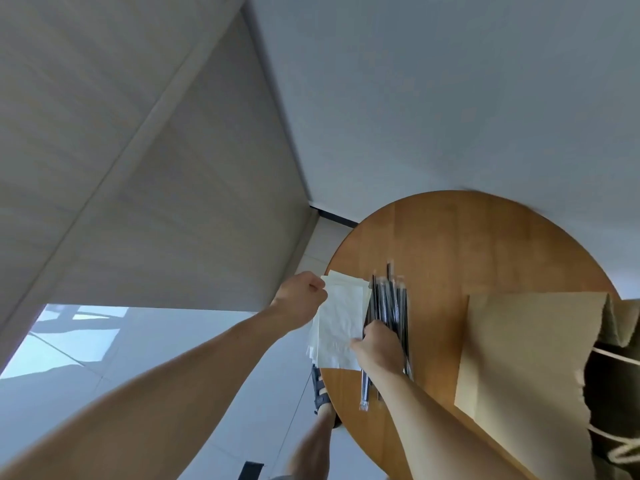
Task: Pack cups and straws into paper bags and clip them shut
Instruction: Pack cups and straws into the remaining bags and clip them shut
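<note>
1. Left hand (300, 299): fingers (316, 285) curled into a fist, pinching the far left corner of the white paper stack.
2. Right hand (377, 346): fingers (373, 329) curled round the near part of the bundle of straws, gripping it; the thumb side lies against the right edge of the white paper stack.
3. Straws (389, 299): black, each in a clear wrapper, a loose bundle lying on the desk at about 9 o'clock from its middle, running from 6 towards 12 o'clock. A few wrapper ends stick out behind the right wrist.
4. White paper stack (341, 320): several pale sheets, fanned slightly, just beside the straws at their 9 o'clock. The stack overhangs the rim of the desk.
5. Brown paper bag (526, 362): flat, lying on the desk at 3 to 4 o'clock, apart from the straws.
6. Desk (450, 237): round, wooden top, bare at 12 o'clock.
7. Dark bag (613, 382): pale cord handles, at the 3 o'clock edge of the view, partly behind the brown paper bag.
8. Foot in a dark sandal (320, 393): on the tiled floor (145, 341), below the desk rim at 7 o'clock.
</note>
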{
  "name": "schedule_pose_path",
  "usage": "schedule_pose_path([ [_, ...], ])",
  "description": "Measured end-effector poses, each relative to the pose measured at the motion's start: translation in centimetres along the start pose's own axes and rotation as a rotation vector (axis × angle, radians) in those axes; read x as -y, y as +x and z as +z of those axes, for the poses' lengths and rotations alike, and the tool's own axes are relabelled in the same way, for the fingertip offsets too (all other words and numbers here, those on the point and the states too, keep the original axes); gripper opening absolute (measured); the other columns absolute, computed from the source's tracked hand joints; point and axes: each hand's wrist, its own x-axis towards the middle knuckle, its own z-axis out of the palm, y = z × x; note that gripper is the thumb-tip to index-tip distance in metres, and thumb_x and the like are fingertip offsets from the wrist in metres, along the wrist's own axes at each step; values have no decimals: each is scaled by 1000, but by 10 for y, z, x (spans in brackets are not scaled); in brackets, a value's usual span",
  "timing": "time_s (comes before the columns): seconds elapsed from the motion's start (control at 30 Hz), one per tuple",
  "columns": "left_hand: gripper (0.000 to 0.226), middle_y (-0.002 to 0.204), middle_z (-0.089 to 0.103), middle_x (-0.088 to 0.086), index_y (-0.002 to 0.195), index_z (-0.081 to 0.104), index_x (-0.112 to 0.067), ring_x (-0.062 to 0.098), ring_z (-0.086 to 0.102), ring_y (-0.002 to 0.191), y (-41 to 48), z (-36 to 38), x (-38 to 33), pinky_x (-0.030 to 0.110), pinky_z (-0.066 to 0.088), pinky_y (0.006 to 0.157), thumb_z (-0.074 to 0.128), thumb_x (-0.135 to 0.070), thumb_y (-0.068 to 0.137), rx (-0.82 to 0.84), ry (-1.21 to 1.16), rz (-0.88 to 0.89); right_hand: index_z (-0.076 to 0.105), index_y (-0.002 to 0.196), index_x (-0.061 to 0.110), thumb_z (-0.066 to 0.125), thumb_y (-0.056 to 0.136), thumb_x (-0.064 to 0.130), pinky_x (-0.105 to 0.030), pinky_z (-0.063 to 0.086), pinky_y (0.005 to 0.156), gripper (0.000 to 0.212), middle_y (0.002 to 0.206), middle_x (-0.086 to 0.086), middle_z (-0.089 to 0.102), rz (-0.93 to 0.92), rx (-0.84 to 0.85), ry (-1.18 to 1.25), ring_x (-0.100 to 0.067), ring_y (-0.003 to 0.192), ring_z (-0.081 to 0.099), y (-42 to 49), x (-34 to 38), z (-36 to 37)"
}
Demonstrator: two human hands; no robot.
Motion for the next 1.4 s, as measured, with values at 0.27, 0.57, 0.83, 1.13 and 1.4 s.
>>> schedule_pose_path([
  [0.27, 28, 109, 59, -5, 122, 61, -19, 4, 54, 77, -6, 3, 0, 10, 42, 56, 55, -18, 94, -2, 21, -2, 47, 50, 16, 67, 88, 25, -19, 30, 39, 44, 43, 4, 38, -116, -28, 38, -8, 34, 38, -8, -5, -16],
  [0.57, 23, 102, 59, -3, 119, 61, -15, 7, 54, 72, -12, 7, 3, 9, 39, 52, 53, -16, 97, -11, 73, -12, 57, 72, 26, 65, 88, 26, -20, 50, 56, 18, 72, 9, 65, -143, -22, 193, -6, 66, 63, -17, 1, -32],
  [0.83, 19, 89, 61, 4, 97, 62, -11, 17, 57, 77, -12, 13, 1, 25, 48, 68, 54, -28, 94, 53, -89, -142, 57, 75, 13, 66, 79, 4, -21, 39, 54, 14, 65, 5, 52, -157, 120, 929, -10, 62, 47, -26, -2, -39],
  [1.13, 34, 119, 67, 19, 121, 59, -1, 35, 66, 105, -19, 28, -16, 46, 57, 86, 68, -5, 88, 213, -777, -300, 61, 72, 20, 70, 79, 23, -28, 44, 58, 12, 74, -7, 61, -139, 56, 1126, -23, 69, 58, -38, -31, -45],
  [1.4, 19, 115, 69, 14, 112, 63, -6, 34, 65, 106, -14, 41, -23, 48, 54, 94, 60, -13, 95, 112, -553, -176, 59, 98, 23, 61, 92, 39, -28, 48, 57, 17, 79, 12, 62, -51, -249, 142, -8, 67, 60, 1, -79, -29],
])
